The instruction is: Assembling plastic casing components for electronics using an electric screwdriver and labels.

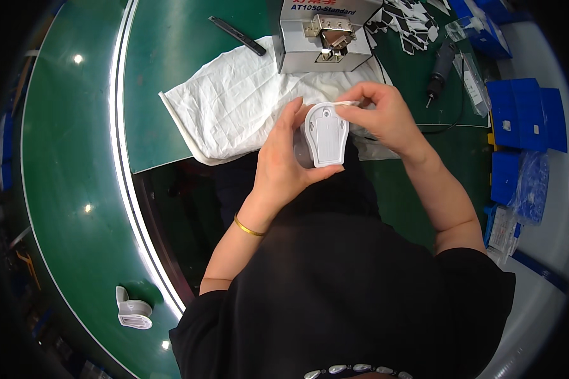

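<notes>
My left hand grips a white plastic housing by its side and lower end, over the near edge of the table. The housing has a rounded top, a narrower base, a recessed panel and small holes on the face turned up to me. My right hand is closed in a pinch at the housing's upper right rim. Between its thumb and forefinger a thin white strip shows, running along that rim. Whether the strip is fixed to the housing I cannot tell. Below both hands lies a white cloth.
A grey box-shaped machine with a metal mechanism stands on the cloth. A utility knife lies to its left. At right are a power screwdriver, loose white-and-black pieces and blue bins. Another white part sits on the green left surface.
</notes>
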Demonstrator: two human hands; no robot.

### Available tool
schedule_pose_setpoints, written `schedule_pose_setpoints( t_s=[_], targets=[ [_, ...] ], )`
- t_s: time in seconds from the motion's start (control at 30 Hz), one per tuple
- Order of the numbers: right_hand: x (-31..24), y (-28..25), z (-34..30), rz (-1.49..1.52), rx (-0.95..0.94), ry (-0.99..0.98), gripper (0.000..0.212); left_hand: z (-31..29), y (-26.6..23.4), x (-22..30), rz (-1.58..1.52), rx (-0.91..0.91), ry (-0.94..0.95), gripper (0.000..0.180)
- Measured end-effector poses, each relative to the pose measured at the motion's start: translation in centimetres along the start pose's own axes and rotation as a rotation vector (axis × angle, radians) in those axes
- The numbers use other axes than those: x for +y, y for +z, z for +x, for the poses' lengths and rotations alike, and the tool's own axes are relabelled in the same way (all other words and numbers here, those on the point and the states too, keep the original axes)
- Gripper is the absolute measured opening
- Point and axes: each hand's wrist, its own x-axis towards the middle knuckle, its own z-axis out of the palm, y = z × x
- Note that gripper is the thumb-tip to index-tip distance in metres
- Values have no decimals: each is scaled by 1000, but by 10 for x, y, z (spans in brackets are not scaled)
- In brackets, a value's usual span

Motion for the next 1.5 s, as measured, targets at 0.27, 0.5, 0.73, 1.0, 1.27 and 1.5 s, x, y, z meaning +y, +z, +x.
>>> schedule_pose_setpoints(
  t_s=[0.27, 0.5, 0.73, 1.0, 1.27, 1.5],
  targets=[
    [-12, -97, 28, 183, 747, -624, 17, 0, 1, -4, -126, 5, -54, 119],
    [3, -59, 32, -277, 643, -571, 33, -10, -10, -10, -370, 88, -179, 118],
    [20, 28, -25, 288, -177, -289, 56, -4, -23, 15, -711, 183, -176, 119],
    [14, 32, -31, 122, -288, -246, 53, -4, -39, 27, -583, 272, -12, 99],
    [-23, 40, -22, -51, -259, -348, 45, -1, -79, 48, 449, 64, 277, 44],
    [-2, 58, -9, 263, -255, -350, 46, -10, -79, 40, 792, 316, 563, 47]
  ],
)
